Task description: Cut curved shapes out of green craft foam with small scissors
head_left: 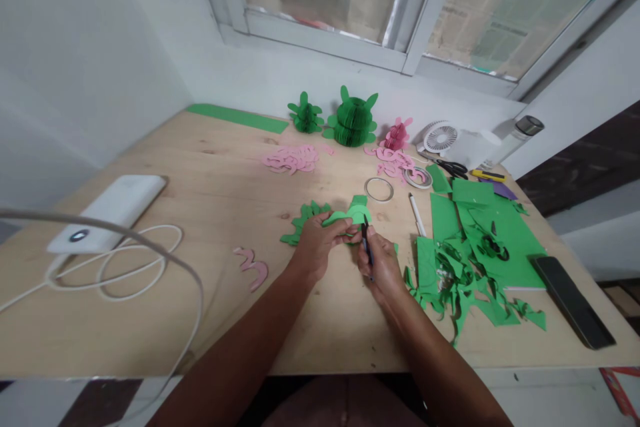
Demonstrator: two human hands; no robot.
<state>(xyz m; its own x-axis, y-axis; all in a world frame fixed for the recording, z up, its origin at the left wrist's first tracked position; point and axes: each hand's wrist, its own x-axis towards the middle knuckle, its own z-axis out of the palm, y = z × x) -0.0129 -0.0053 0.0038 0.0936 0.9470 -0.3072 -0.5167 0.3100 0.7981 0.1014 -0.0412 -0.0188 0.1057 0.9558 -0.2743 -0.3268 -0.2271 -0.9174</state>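
Observation:
My left hand [320, 240] pinches a green paper piece [359, 213] with a wavy outline, holding it just above the table. In my right hand [383, 260] is a slim dark tool with a blue part [367, 247], its pointed black tip at the paper's near edge; whether it is a knife or small scissors I cannot tell. Beside and partly behind my left hand lie several green cut-outs [300, 221]. A wavy pink paper strip [253, 268] rests to the left of my left forearm.
Green sheets [520, 247] and curled scraps [460, 293] spread at right, near a phone [573, 300] and white pen [417, 213]. Pink cut-outs [293, 159] and a green honeycomb paper figure [354, 121] stand farther back. A power bank [113, 210] with a cable is at left.

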